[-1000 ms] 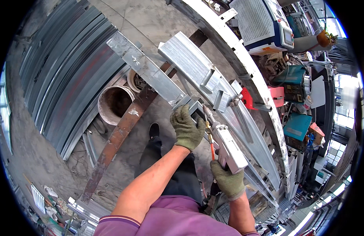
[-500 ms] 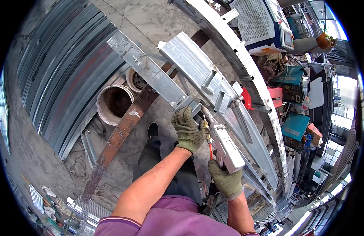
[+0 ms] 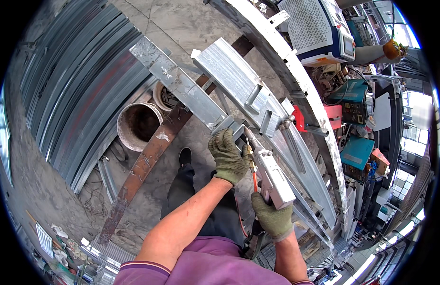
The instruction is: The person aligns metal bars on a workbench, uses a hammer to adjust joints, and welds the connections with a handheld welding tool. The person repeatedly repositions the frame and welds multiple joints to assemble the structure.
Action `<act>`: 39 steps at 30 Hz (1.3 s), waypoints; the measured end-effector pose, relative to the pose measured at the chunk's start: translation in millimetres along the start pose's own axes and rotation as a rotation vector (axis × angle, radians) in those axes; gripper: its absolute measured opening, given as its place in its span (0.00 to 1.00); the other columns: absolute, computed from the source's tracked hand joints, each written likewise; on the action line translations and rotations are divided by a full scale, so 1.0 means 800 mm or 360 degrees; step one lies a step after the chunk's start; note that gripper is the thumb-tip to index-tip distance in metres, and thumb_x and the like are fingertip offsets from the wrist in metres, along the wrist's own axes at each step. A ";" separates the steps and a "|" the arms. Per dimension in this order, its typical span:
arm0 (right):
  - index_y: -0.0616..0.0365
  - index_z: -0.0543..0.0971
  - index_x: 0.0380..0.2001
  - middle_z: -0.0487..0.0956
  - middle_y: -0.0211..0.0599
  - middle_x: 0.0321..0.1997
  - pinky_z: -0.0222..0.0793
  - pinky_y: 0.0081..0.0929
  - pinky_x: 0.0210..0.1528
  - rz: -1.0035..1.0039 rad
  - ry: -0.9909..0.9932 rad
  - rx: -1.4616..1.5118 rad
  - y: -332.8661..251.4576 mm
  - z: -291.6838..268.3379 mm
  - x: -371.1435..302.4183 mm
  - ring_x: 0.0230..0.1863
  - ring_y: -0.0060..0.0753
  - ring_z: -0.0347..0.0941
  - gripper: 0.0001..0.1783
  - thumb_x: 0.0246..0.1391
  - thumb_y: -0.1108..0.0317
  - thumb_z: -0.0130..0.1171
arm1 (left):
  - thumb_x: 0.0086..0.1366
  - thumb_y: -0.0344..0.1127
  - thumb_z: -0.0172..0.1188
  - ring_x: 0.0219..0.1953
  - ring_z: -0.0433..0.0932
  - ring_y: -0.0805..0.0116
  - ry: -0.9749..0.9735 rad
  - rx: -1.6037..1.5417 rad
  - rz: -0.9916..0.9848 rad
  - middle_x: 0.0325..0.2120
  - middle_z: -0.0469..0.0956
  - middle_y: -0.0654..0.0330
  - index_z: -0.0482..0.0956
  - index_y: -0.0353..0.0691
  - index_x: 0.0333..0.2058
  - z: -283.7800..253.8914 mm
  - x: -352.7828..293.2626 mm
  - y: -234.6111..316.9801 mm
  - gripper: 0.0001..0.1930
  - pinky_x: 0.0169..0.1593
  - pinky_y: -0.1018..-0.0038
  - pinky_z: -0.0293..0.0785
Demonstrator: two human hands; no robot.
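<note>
My left hand (image 3: 228,161), in an olive-green work glove, is closed with its fingertips on a small grey metal bracket (image 3: 236,127). That bracket sits at the near end of a galvanized steel beam (image 3: 182,88). In my gloved right hand (image 3: 273,219) is the grip of a white and silver handheld welding gun (image 3: 276,184). The gun's nozzle points away from me, its tip right by the bracket; whether they touch I cannot tell. A brass fitting and a reddish hose run along the gun's left side, near my left thumb.
A rusty brown beam (image 3: 134,178) crosses under the galvanized one. Beside it stand a dirty white bucket (image 3: 140,126) and a second bucket. Long steel channels (image 3: 82,90) are stacked at left. On the right lie a wide profile (image 3: 232,66), a hammer (image 3: 291,142) and a long pale rail (image 3: 320,123).
My hands and the welding gun have stayed almost in place. Below them, the thin red hose by my legs has shifted slightly to the left.
</note>
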State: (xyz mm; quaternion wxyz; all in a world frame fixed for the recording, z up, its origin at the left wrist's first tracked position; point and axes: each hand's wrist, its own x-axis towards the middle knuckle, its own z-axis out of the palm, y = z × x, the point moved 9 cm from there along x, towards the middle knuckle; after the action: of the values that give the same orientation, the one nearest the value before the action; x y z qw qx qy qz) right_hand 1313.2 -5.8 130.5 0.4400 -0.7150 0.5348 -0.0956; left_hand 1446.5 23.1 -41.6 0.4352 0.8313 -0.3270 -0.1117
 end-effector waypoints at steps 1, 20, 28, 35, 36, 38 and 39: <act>0.64 0.85 0.53 0.88 0.40 0.38 0.82 0.31 0.41 -0.0008 0.0015 0.0010 -0.001 0.000 0.000 0.37 0.27 0.85 0.21 0.56 0.72 0.76 | 0.60 0.43 0.72 0.66 0.62 0.35 -0.0003 -0.0003 -0.0001 0.63 0.64 0.40 0.61 0.30 0.68 0.000 0.000 0.000 0.44 0.69 0.37 0.53; 0.60 0.87 0.45 0.86 0.42 0.31 0.81 0.35 0.35 -0.0124 -0.0048 -0.0257 -0.007 0.010 0.003 0.31 0.40 0.87 0.15 0.54 0.68 0.76 | 0.62 0.44 0.71 0.67 0.61 0.36 -0.0053 0.0002 -0.0009 0.63 0.63 0.40 0.60 0.30 0.70 0.003 -0.001 -0.004 0.44 0.69 0.38 0.52; 0.59 0.87 0.44 0.85 0.41 0.30 0.80 0.37 0.34 -0.0193 -0.0071 -0.0336 -0.007 0.013 0.000 0.29 0.42 0.86 0.14 0.55 0.67 0.75 | 0.62 0.44 0.70 0.69 0.60 0.39 -0.0069 -0.0021 0.0012 0.66 0.63 0.41 0.60 0.31 0.71 -0.005 0.005 0.006 0.44 0.71 0.39 0.52; 0.58 0.86 0.44 0.85 0.40 0.29 0.80 0.37 0.33 -0.0200 -0.0067 -0.0360 -0.014 0.011 -0.001 0.28 0.41 0.85 0.14 0.55 0.67 0.75 | 0.62 0.44 0.70 0.69 0.61 0.41 -0.0003 -0.0076 0.0008 0.65 0.64 0.43 0.60 0.34 0.72 -0.010 0.009 0.008 0.44 0.70 0.40 0.53; 0.58 0.86 0.44 0.85 0.40 0.29 0.80 0.37 0.34 -0.0209 -0.0065 -0.0368 -0.015 0.011 -0.001 0.28 0.41 0.85 0.14 0.55 0.67 0.75 | 0.62 0.43 0.70 0.69 0.61 0.41 -0.0022 -0.0065 -0.0004 0.65 0.64 0.43 0.60 0.34 0.72 -0.009 0.008 0.007 0.44 0.70 0.40 0.53; 0.58 0.86 0.45 0.85 0.40 0.30 0.80 0.37 0.34 -0.0205 -0.0080 -0.0398 -0.015 0.012 -0.001 0.29 0.42 0.86 0.15 0.55 0.67 0.75 | 0.62 0.44 0.69 0.69 0.61 0.41 -0.0053 -0.0050 -0.0031 0.65 0.64 0.43 0.60 0.34 0.72 -0.007 0.006 0.004 0.44 0.70 0.40 0.53; 0.58 0.86 0.45 0.85 0.41 0.30 0.81 0.37 0.34 -0.0193 -0.0096 -0.0420 -0.016 0.013 -0.001 0.29 0.43 0.86 0.15 0.56 0.67 0.74 | 0.63 0.44 0.69 0.69 0.62 0.41 -0.0064 -0.0046 -0.0045 0.65 0.64 0.43 0.60 0.34 0.72 -0.005 0.005 0.002 0.44 0.70 0.40 0.53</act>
State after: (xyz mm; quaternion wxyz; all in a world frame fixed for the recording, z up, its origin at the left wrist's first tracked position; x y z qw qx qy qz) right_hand 1328.0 0.9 134.1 0.3515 -0.8001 0.4851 -0.0293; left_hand 1450.9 22.3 -37.4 0.4388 0.8271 -0.3223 -0.1393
